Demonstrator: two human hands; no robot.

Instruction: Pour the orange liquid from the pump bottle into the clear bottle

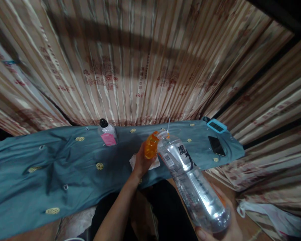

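Observation:
My left hand (140, 163) is closed round a small translucent orange bottle (151, 147), just above the cloth. A large clear plastic bottle (188, 177) with a silver and black label lies tilted in my right hand (228, 214), which grips it near its base. The mouth of the clear bottle meets the top of the orange bottle; I cannot tell whether they touch or whether liquid passes between them. A thin pale stick or tube (168, 125) rises just behind the two mouths. Under my left hand lies a crumpled white tissue (154, 164).
A teal cloth (80, 157) with yellow pineapple prints covers the low surface. On it stand a bottle with a black cap and pink label (108, 136), a dark phone (216, 146) and a blue-framed device (216, 126). Pleated curtains (130, 67) hang behind. A plastic bag (273, 214) lies lower right.

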